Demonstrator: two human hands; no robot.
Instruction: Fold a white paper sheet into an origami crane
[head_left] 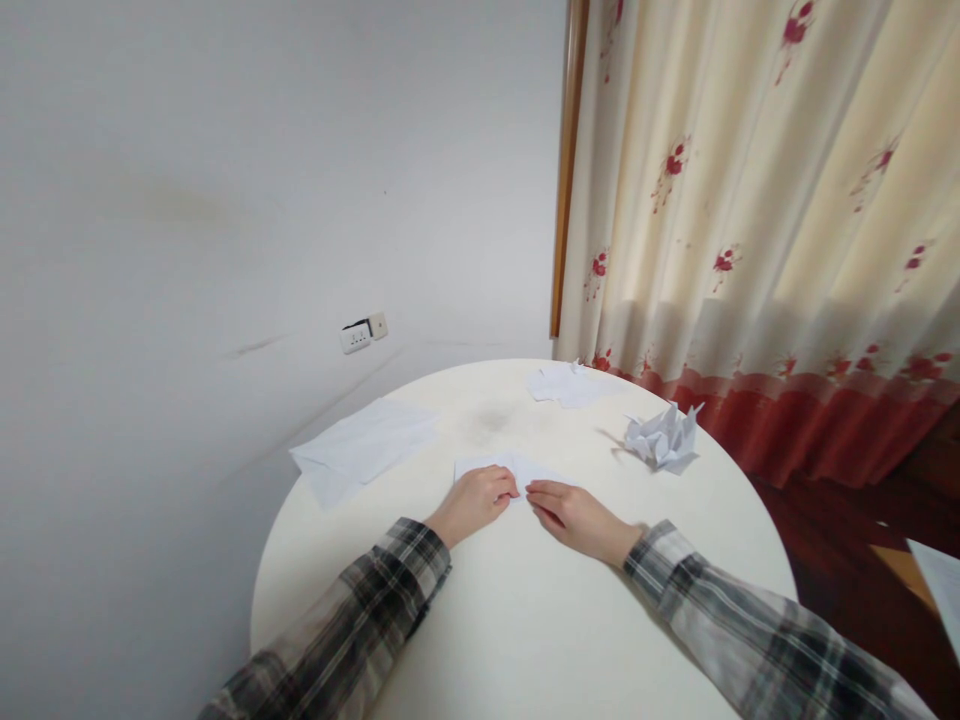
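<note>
2 plaid sleeves (382,600), cut off below; hands (480,500) hide paper (487,463).

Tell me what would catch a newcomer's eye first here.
Probably the cream curtain with red flowers, filling the upper right. Next, the pile of folded white paper standing up at the round white table's right side. Then the left hand and right hand, both at a white sheet mid-table.
</note>
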